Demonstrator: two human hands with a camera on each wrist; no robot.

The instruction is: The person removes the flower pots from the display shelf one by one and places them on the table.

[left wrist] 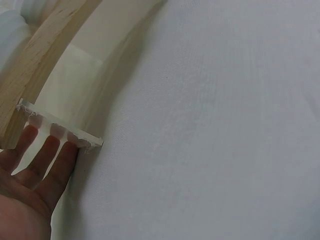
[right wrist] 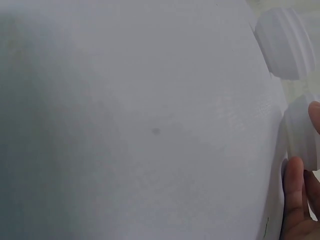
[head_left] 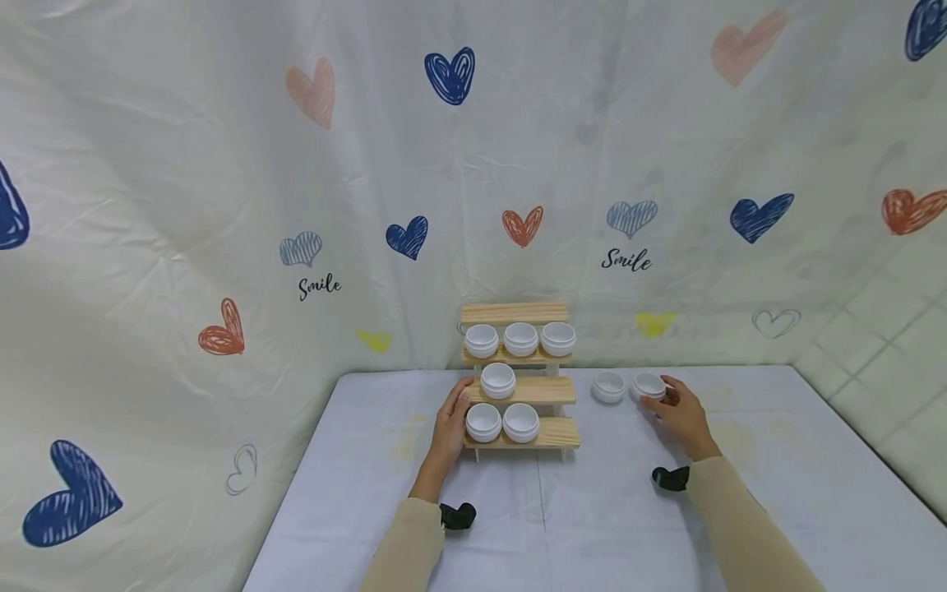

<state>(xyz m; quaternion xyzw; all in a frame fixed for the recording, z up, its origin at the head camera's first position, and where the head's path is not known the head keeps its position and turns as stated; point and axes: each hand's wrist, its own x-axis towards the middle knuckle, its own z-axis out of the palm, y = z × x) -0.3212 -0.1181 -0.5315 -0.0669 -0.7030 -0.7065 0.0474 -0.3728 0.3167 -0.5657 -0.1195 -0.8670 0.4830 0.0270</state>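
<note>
- The left hand (head_left: 453,423) rests against the left end of the wooden stepped rack (head_left: 551,391), which stands at the middle of the table's (head_left: 370,493) far edge. In the left wrist view its fingers (left wrist: 47,155) lie straight and relaxed along the rack's white leg; they grip nothing.
- The rack has three lower steps and a bare top board.
- On the lowest step sit two white jars (head_left: 484,421) side by side at its left end, the left one just beside the left hand's thumb; the right part of that step is bare wood.
- On the middle step stands one white jar (head_left: 498,380), near its left end.
- On the upper step three white jars (head_left: 520,338) stand in a row and fill it.
- To the right of the rack, toward the far edge of the table, two more white jars stand on the cloth, close together. The left one (head_left: 609,386) stands free.
- The right hand (head_left: 679,411) curls its fingers and thumb around the right-hand jar (head_left: 649,385); the jar still sits on the table. In the right wrist view both jars show blurred at the right edge, with fingertips (right wrist: 295,180) beside the nearer one.
- Both forearms wear beige sleeves (head_left: 740,526).
</note>
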